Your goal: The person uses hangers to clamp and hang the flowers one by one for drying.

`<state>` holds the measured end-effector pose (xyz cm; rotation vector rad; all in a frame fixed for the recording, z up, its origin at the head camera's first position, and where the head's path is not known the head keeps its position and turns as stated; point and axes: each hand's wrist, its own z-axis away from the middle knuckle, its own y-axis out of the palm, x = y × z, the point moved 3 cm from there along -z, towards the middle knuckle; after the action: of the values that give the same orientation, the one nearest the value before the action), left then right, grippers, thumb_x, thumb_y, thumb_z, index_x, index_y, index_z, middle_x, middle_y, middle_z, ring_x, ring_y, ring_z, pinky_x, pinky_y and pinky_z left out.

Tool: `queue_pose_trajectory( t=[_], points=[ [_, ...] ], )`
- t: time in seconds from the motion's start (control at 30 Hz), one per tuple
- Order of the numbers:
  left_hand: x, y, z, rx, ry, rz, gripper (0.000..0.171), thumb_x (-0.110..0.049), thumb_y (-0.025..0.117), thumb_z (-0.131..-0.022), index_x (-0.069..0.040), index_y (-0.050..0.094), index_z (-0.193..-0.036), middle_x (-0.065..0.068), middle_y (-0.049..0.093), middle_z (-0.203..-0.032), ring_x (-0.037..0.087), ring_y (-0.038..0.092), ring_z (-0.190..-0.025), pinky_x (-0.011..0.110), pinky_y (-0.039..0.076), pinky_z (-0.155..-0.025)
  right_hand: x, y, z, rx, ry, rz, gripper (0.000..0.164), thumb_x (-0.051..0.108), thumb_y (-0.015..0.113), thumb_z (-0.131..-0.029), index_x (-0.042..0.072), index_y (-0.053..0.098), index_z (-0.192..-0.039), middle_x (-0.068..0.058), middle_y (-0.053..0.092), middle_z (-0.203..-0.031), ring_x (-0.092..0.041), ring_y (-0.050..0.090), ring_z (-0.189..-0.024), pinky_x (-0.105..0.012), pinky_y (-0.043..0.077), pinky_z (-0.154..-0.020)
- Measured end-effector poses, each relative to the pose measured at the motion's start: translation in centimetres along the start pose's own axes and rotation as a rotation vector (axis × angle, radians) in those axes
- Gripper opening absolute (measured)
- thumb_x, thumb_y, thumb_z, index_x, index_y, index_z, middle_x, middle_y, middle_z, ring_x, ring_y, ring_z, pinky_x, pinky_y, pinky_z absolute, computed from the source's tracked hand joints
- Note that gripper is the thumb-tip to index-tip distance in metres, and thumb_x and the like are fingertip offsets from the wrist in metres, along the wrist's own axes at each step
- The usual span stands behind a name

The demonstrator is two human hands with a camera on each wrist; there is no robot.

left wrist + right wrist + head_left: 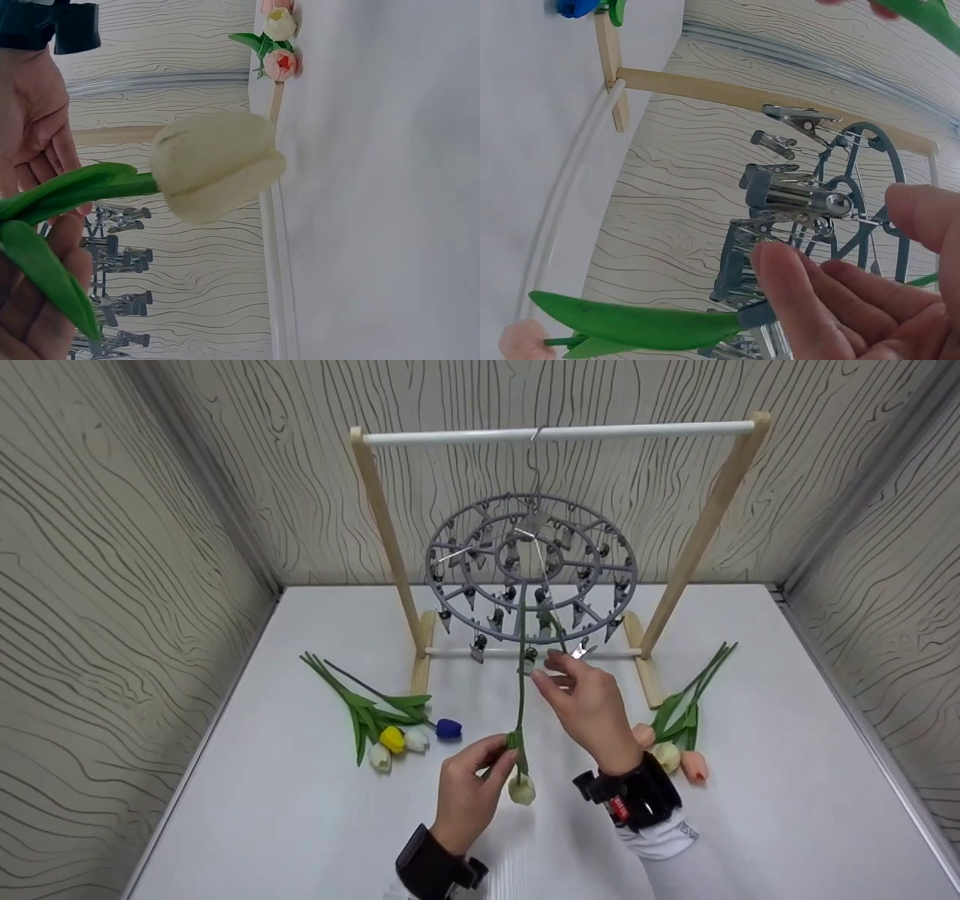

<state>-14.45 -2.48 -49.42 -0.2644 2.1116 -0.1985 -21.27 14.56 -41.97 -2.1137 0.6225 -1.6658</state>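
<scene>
My left hand (476, 787) pinches a white tulip (522, 790) by its stem and leaves, just above the bloom. The bloom points down, and the long green stem rises in front of the round grey clip hanger (445, 598). In the left wrist view the bloom hangs beyond the fingertips. My right hand (592, 709) is raised beside the stem, close to a clip (529, 658) at the hanger's front edge. Its thumb and finger stand apart with nothing pinched in the right wrist view. A green leaf (637, 322) there meets the grey pads of another clip.
The hanger hooks over the white bar (450, 436) of a wooden stand. Several tulips, white, yellow and blue, lie at the left, including a blue tulip (448, 728). On the right lie pink and white ones, among them a pink tulip (694, 766).
</scene>
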Motion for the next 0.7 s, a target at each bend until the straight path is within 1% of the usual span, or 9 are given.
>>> queue_pose_trajectory(
  t=[0.07, 0.13, 0.23, 0.3, 0.4, 0.47, 0.53, 0.63, 0.7],
  points=[
    [0.0, -0.1, -0.1, -0.01, 0.008, 0.003, 0.014, -0.01, 0.073, -0.099, -0.005, 0.077, -0.111, 0.007, 0.081, -0.096, 0.014, 0.078, -0.085, 0.027, 0.065, -0.078, 0.4, 0.3, -0.5, -0.004, 0.011, 0.022, 0.046, 0.023, 0.073, -0.101, -0.004, 0.065, -0.137, -0.024, 0.072, -0.132, -0.039, 0.076, -0.112, -0.051, 0.064, -0.092],
    [0.1, -0.2, -0.2, -0.019, 0.02, 0.006, 0.014, -0.009, 0.074, -0.099, -0.005, 0.078, -0.111, 0.006, 0.081, -0.096, 0.014, 0.078, -0.085, 0.026, 0.065, -0.078, 0.6, 0.6, -1.0, 0.009, 0.026, 0.05, 0.047, 0.026, 0.072, -0.102, -0.004, 0.064, -0.138, -0.025, 0.07, -0.135, -0.041, 0.075, -0.114, -0.052, 0.063, -0.093],
    [0.0, -0.2, -0.2, -0.022, 0.02, 0.01, 0.014, -0.009, 0.074, -0.099, -0.005, 0.078, -0.112, 0.006, 0.081, -0.096, 0.013, 0.078, -0.085, 0.026, 0.065, -0.078, 0.6, 1.0, -1.7, 0.014, 0.022, 0.085, 0.042, 0.027, 0.071, -0.102, -0.004, 0.067, -0.131, -0.027, 0.07, -0.133, -0.042, 0.074, -0.115, -0.053, 0.062, -0.094],
    [0.0, -0.2, -0.2, -0.021, 0.022, 0.007, 0.014, -0.009, 0.074, -0.099, -0.004, 0.077, -0.112, 0.006, 0.081, -0.096, 0.013, 0.078, -0.085, 0.026, 0.065, -0.078, 0.5, 1.1, -2.0, -0.005, 0.009, 0.099, 0.037, 0.026, 0.072, -0.102, -0.003, 0.07, -0.125, -0.026, 0.074, -0.125, -0.04, 0.076, -0.11, -0.053, 0.062, -0.092],
    [-0.1, -0.3, -0.2, -0.021, 0.031, -0.004, 0.014, -0.009, 0.074, -0.099, -0.004, 0.077, -0.111, 0.006, 0.081, -0.096, 0.014, 0.078, -0.085, 0.026, 0.065, -0.078, 0.4, 1.0, -2.3, -0.051, -0.027, 0.108, 0.026, 0.022, 0.073, -0.1, -0.001, 0.074, -0.113, -0.021, 0.079, -0.11, -0.037, 0.078, -0.098, -0.051, 0.063, -0.084],
    [-0.1, -0.4, -0.3, -0.023, 0.04, -0.007, 0.014, -0.009, 0.074, -0.099, -0.004, 0.078, -0.111, 0.007, 0.082, -0.096, 0.014, 0.078, -0.085, 0.026, 0.065, -0.077, 0.2, 0.8, -2.5, -0.063, -0.04, 0.105, 0.022, 0.02, 0.074, -0.099, 0.001, 0.076, -0.108, -0.018, 0.08, -0.103, -0.034, 0.078, -0.092, -0.047, 0.063, -0.079],
    [-0.1, -0.6, -0.5, -0.026, 0.047, -0.006, 0.014, -0.009, 0.074, -0.099, -0.004, 0.078, -0.111, 0.007, 0.082, -0.096, 0.014, 0.078, -0.084, 0.027, 0.065, -0.077, 0.0, 0.6, -2.7, -0.054, -0.034, 0.084, 0.02, 0.019, 0.076, -0.098, 0.0, 0.078, -0.107, -0.017, 0.08, -0.099, -0.032, 0.077, -0.088, -0.039, 0.062, -0.073],
    [0.1, -0.7, -0.8, -0.027, 0.051, -0.004, 0.014, -0.009, 0.074, -0.098, -0.003, 0.077, -0.111, 0.007, 0.081, -0.095, 0.015, 0.078, -0.084, 0.027, 0.065, -0.077, -0.5, 0.2, -2.9, -0.009, 0.02, 0.02, 0.021, 0.018, 0.078, -0.097, 0.0, 0.079, -0.109, -0.016, 0.08, -0.098, -0.026, 0.076, -0.086, -0.025, 0.057, -0.07],
    [0.2, -0.8, -1.0, -0.028, 0.045, -0.008, 0.015, -0.009, 0.074, -0.098, -0.003, 0.077, -0.111, 0.008, 0.081, -0.095, 0.015, 0.078, -0.084, 0.027, 0.066, -0.077, -0.8, -0.1, -3.0, 0.022, 0.068, -0.02, 0.023, 0.017, 0.079, -0.096, 0.0, 0.079, -0.112, -0.016, 0.08, -0.1, -0.023, 0.075, -0.086, -0.019, 0.054, -0.069]
  ],
)
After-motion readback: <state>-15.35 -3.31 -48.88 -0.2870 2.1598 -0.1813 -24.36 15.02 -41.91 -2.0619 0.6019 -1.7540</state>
